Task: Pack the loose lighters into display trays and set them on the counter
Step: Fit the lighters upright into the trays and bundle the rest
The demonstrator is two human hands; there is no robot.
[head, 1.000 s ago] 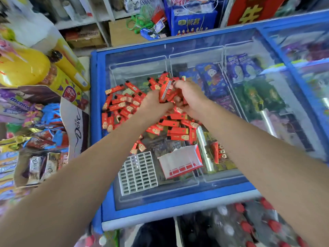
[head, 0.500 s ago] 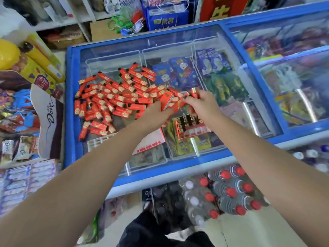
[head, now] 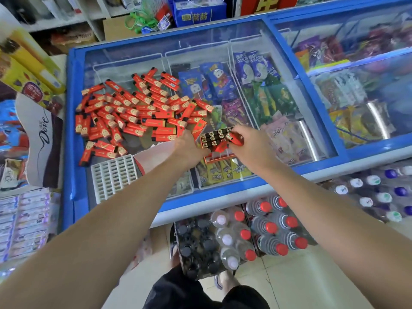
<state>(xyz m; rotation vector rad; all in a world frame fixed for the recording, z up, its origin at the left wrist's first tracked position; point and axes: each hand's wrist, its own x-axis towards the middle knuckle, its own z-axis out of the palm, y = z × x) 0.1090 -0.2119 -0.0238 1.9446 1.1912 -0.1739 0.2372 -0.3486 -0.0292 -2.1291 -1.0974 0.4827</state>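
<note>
While the left hand [head: 189,144] steadies the red display tray [head: 215,141] just right of it, the right hand [head: 249,142] pinches several red lighters [head: 234,139] over the tray's slots; loose lighters [head: 133,112] lie beyond the left hand.

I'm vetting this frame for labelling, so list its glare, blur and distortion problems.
Head view: wide-angle bending curves the freezer lid frame and stretches both forearms; pale reflections streak the glass at upper right; the right hand and the lighters it grips are slightly smeared; the loose lighters stay readable; light is even, shadows faint.
</note>
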